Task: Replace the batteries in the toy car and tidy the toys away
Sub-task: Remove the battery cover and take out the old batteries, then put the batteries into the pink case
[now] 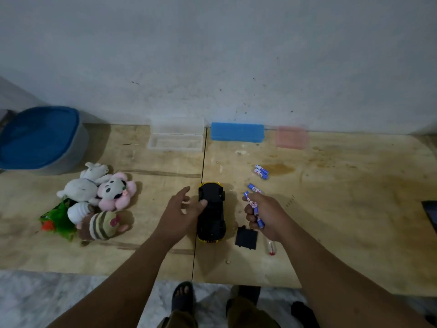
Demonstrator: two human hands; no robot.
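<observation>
A black and yellow toy car [212,216] lies upside down in the middle of the plywood table [343,209]. My left hand [181,210] is open just left of it, the thumb resting on the car's underside. My right hand [262,215] is shut on several blue batteries [254,207] to the right of the car. One more blue battery [255,188] lies just beyond that hand, and a pair of batteries [261,172] lies farther back. The black battery cover [246,237] and a clear-handled screwdriver [270,245] lie near my right wrist.
A pile of plush toys [94,200] sits at the left. A blue-lidded tub [40,140] stands at the far left. Along the wall stand an open clear box [176,138], a blue box [237,131] and a pink box [292,137]. A dark device [430,214] lies at the right edge.
</observation>
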